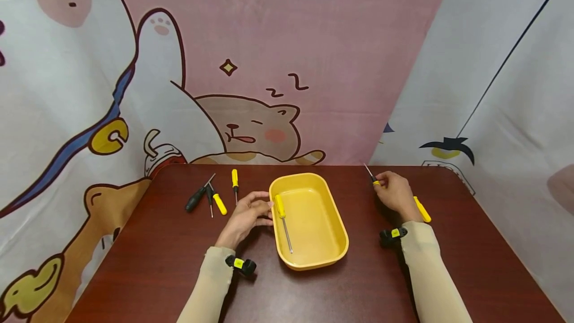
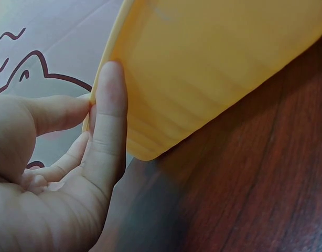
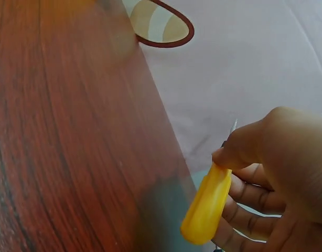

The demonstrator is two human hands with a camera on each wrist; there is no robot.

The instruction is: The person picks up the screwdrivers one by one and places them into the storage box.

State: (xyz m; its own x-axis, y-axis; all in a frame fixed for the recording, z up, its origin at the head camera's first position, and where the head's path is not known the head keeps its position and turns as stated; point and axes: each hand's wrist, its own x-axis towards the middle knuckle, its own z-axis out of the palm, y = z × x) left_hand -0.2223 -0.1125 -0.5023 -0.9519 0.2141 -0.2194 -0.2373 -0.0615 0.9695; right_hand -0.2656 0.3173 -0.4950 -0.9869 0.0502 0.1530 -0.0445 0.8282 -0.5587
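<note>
The right hand [image 1: 394, 194] grips a yellow-handled screwdriver [image 3: 207, 206] near the far right of the dark wooden bench [image 1: 157, 258]. The left hand [image 1: 248, 215] pinches the rim of the yellow plastic tray [image 1: 334, 223]. Risk: the loosely held handle may slip, or the tray may tilt under the pinch.

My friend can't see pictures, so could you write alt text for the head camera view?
A person's left hand holds the rim of a yellow tray with one screwdriver inside, while the right hand grips a yellow-handled screwdriver on a dark wooden table. Three more screwdrivers lie left of the tray.
</note>
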